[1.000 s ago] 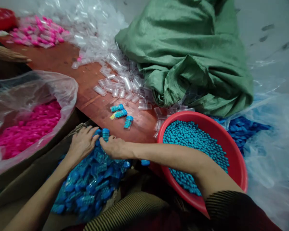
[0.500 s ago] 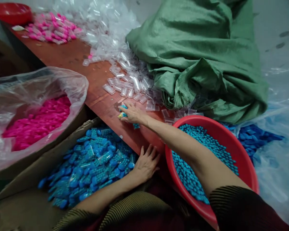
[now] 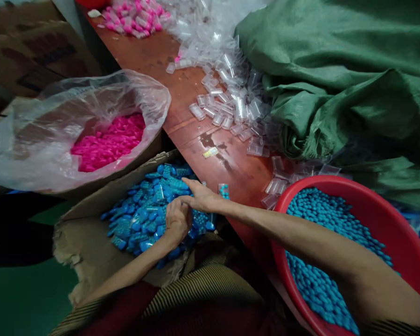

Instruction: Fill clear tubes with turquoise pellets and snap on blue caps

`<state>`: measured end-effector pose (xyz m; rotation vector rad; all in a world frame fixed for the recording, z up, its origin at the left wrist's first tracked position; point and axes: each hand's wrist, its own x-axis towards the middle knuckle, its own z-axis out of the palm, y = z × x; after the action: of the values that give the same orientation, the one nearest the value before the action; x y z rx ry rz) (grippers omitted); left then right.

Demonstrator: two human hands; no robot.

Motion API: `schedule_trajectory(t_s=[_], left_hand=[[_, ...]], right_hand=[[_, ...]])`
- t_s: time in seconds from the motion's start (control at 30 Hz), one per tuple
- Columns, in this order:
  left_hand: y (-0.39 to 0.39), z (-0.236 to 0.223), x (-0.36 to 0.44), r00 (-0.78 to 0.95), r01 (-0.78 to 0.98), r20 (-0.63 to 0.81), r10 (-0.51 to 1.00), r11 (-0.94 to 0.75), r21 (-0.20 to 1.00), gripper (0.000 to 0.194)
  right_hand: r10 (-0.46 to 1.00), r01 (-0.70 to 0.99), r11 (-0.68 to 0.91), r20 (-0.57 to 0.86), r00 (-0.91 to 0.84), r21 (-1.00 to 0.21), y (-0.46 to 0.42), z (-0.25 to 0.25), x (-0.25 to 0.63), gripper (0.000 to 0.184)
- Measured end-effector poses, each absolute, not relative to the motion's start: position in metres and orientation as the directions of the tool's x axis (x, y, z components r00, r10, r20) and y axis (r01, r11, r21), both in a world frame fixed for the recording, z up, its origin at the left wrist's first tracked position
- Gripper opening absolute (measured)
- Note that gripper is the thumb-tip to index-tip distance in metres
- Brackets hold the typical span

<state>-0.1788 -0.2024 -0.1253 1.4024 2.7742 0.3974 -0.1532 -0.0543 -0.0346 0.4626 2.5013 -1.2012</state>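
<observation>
My right hand [image 3: 203,197] reaches over the box's near edge, one finger stretched out and the thumb apart from it. Its fingertip is next to a clear container filled with blue beads [image 3: 178,183] on the pile; I see no firm grip on it. My left hand [image 3: 178,219] is just below, its fingers curled, and the two hands touch or overlap. What the left fingers hold, if anything, is hidden. Under both hands, blue-capped filled containers [image 3: 145,219] lie heaped in a cardboard box [image 3: 87,242]. A partly filled clear container [image 3: 224,190] lies at the table edge.
A red basin [image 3: 283,219] of blue beads stands on the right under my right forearm. Clear empty containers [image 3: 227,109] and green cloth [image 3: 336,56] cover the far side of the reddish table [image 3: 185,123]. A yellowish piece [image 3: 210,152] lies there. A plastic-lined box [image 3: 154,100] holds pink pieces.
My right hand has left the tabletop and moved to the box, leaving the yellowish piece behind. My left hand has gone from the table edge to over the pile. The view has shifted left.
</observation>
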Motion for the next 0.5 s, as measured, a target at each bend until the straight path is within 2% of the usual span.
schedule_trajectory(t_s=[0.1, 0.2, 0.27, 0.37, 0.5], left_hand=[[-0.216, -0.123, -0.178, -0.645, 0.752, 0.105, 0.757, 0.605, 0.261, 0.026], [-0.197, -0.124, -0.175, -0.584, 0.796, 0.031, 0.811, 0.565, 0.217, 0.030], [-0.173, -0.131, -0.180, -0.511, 0.841, -0.062, 0.857, 0.514, 0.170, 0.034], [-0.147, -0.144, -0.200, -0.457, 0.867, -0.118, 0.882, 0.471, 0.162, 0.037], [-0.157, -0.153, -0.219, -0.408, 0.896, -0.185, 0.894, 0.431, 0.104, 0.034]], right_hand=[[0.066, 0.296, 0.604, -0.324, -0.944, -0.740, -0.045, -0.020, -0.145, 0.044], [0.046, 0.244, 0.618, -0.276, -0.960, -0.747, -0.028, -0.007, -0.130, 0.031], [0.032, 0.228, 0.635, -0.270, -0.962, -0.738, -0.021, -0.002, -0.120, 0.028], [-0.007, 0.172, 0.670, -0.238, -0.971, -0.723, -0.016, 0.001, -0.104, 0.026], [-0.041, 0.071, 0.731, -0.148, -0.988, -0.679, -0.003, -0.003, -0.081, 0.027]])
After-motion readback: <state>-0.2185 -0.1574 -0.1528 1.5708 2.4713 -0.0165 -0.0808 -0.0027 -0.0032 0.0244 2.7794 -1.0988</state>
